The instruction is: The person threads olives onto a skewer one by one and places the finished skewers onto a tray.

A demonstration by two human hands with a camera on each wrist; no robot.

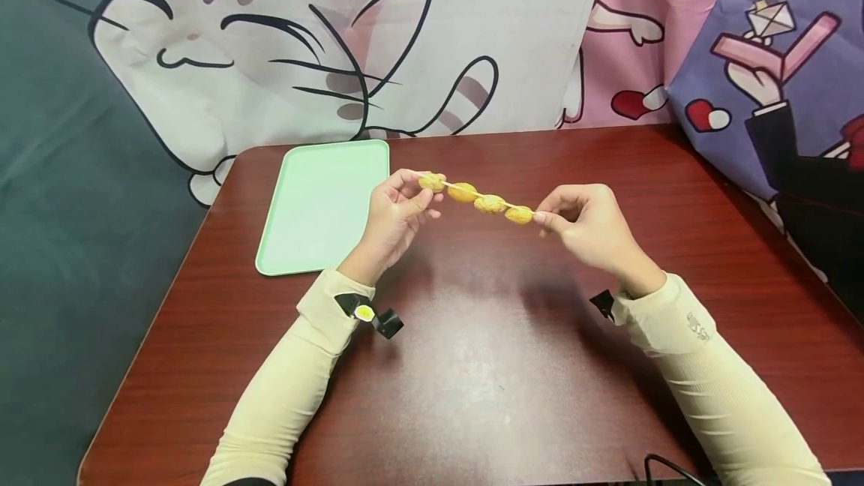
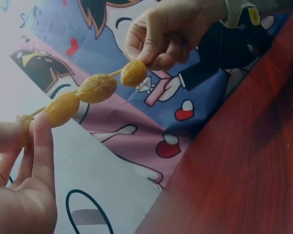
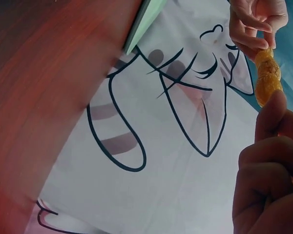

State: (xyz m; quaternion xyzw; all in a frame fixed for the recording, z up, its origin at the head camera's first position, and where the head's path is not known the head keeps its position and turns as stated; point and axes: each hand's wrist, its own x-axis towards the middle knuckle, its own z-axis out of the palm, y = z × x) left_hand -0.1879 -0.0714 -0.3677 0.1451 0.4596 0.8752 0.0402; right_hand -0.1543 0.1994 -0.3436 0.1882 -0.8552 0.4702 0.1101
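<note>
A skewer (image 1: 490, 204) strung with several yellow, wrinkled, oval pieces is held above the table, sloping down to the right in the head view. My left hand (image 1: 394, 217) pinches the piece at its left end between thumb and fingers. At the other end, my right hand (image 1: 592, 226) pinches the stick beside the last piece. The left wrist view shows the yellow pieces (image 2: 97, 88) spaced along the thin stick, with the right hand (image 2: 173, 31) beyond. From the right wrist the pieces (image 3: 268, 80) line up one behind another, so part of the skewer is hidden.
A pale green tray (image 1: 322, 208) lies on the dark red wooden table (image 1: 472, 366), left of and behind the left hand. Cloth with cartoon prints (image 1: 526, 36) hangs behind the table. A black cable (image 1: 664, 462) shows at the front edge.
</note>
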